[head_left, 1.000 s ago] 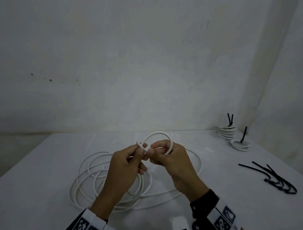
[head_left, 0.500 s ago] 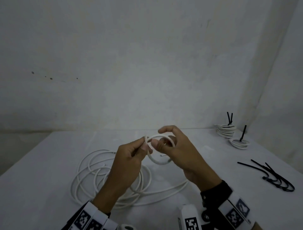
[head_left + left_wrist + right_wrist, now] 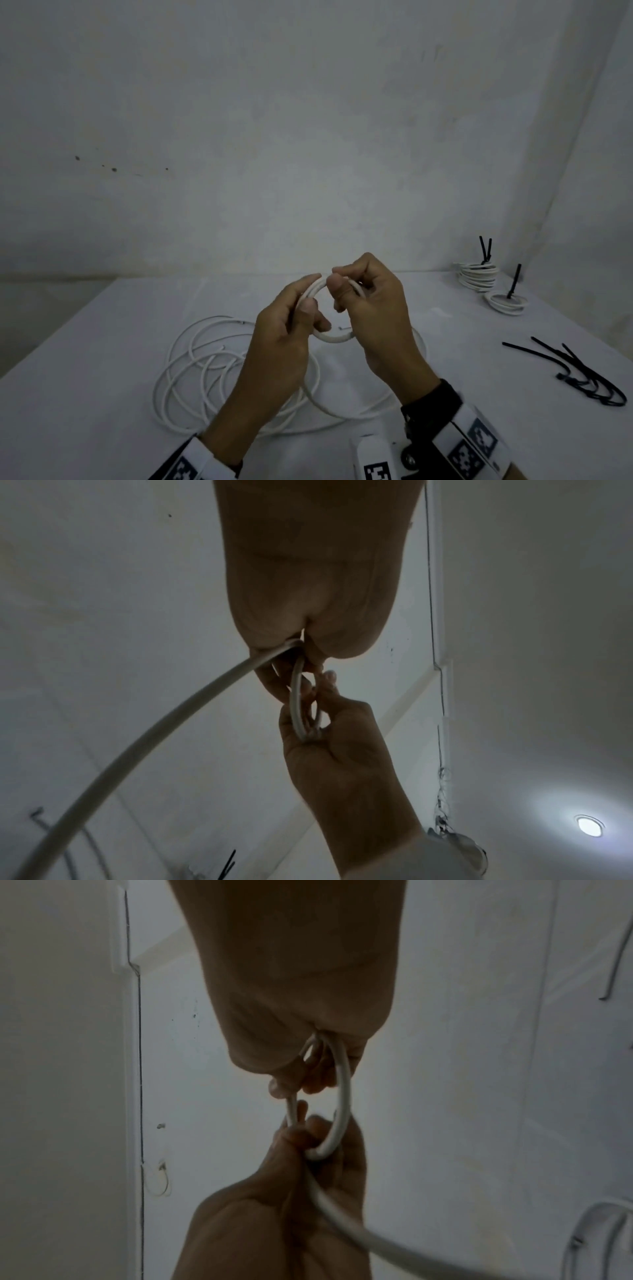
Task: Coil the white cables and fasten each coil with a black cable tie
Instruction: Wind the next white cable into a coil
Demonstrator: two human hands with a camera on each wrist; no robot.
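- While both hands work above the surface (image 3: 85, 359), the left hand (image 3: 284, 346) pinches one side of a small coil (image 3: 334, 339) of white cable (image 3: 191, 370) between thumb and fingers, and the right hand (image 3: 373, 308) curls round the opposite side.
- Judging by how the coil keeps its round shape, the cable looks light, smooth and springy; it will likely try to uncoil, so the best hold is where the turns cross, pinched flat.
- Below the hands, the slack cable trails down to loose loops lying on the surface.
- Right of the right hand, well apart, lie spare black cable ties (image 3: 582, 377).
- Beyond those, farther right, sit two finished coils (image 3: 478, 277), each with a tie sticking up.
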